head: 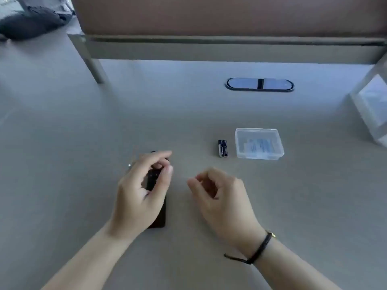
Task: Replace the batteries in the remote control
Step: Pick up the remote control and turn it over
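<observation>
A black remote control lies lengthwise on the grey table, mostly covered by my left hand, whose fingers curl around its upper half. My right hand hovers just to the right of the remote, fingers loosely curled with nothing visible in them. Two dark batteries lie side by side farther back and to the right. Next to them sits a clear plastic box with its lid on and a pale label inside.
An oval cable port is set into the table at the back. A clear box stands at the right edge. A brown partition on a metal frame closes the far side. Dark fabric lies at top left.
</observation>
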`<state>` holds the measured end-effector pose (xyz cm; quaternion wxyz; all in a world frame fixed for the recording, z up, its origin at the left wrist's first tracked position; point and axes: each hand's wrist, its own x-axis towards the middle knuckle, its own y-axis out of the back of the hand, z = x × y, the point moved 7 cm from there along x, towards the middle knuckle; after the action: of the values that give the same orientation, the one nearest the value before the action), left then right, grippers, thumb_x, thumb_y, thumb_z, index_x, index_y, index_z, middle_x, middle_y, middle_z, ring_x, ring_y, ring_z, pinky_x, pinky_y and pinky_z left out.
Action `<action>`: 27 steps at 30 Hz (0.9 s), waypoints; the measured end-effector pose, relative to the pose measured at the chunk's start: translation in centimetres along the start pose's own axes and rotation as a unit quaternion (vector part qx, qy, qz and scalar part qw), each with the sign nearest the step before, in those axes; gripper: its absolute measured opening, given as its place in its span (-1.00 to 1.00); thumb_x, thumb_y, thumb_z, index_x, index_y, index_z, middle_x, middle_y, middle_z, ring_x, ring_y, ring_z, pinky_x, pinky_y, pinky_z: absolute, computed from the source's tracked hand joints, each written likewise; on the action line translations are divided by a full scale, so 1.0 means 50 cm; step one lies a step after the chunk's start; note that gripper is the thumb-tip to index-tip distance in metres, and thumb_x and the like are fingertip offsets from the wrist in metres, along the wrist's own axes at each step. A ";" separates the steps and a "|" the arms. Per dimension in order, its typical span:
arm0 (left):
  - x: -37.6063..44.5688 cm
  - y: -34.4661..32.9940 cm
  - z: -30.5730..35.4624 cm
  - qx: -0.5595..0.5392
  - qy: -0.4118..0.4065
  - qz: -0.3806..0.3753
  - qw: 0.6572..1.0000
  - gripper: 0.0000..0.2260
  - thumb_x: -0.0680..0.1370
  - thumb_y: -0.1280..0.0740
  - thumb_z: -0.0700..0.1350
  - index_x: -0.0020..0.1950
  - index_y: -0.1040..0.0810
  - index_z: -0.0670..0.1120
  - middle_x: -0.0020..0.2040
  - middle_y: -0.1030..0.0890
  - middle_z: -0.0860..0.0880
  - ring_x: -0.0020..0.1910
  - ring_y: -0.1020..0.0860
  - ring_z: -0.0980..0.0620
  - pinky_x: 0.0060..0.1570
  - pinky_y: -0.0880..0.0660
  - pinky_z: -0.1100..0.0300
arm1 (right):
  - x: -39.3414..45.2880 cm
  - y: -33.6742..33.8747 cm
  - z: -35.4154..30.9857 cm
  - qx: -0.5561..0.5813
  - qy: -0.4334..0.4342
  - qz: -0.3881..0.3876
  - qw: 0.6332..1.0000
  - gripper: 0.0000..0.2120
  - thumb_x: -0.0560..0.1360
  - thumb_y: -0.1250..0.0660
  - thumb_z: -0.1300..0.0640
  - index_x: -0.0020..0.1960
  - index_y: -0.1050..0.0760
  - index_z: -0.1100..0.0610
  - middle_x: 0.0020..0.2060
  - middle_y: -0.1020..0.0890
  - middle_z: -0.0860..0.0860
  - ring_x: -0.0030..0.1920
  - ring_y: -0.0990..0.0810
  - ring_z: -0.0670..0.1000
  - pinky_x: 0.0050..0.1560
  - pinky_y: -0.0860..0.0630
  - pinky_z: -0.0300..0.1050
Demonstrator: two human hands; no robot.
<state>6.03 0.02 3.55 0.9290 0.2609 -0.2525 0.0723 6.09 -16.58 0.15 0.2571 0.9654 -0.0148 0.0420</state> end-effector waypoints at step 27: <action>-0.066 -0.090 0.029 0.209 0.051 -0.040 0.976 -0.48 0.42 -0.33 -0.11 0.31 -0.20 -0.05 -0.04 -0.55 -0.17 -0.05 -0.52 -0.23 -0.25 -0.31 0.05 | -0.050 0.015 0.018 -0.108 0.113 0.038 0.987 -0.81 0.49 -0.36 -0.06 -0.24 -0.51 0.02 -0.47 -0.49 -0.11 -0.33 -0.50 0.00 -0.27 -0.47 -0.08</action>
<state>3.75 -4.58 0.93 0.8676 0.4554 -0.1734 0.0993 3.62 -17.67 -0.47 0.3584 0.9195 -0.0266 0.1590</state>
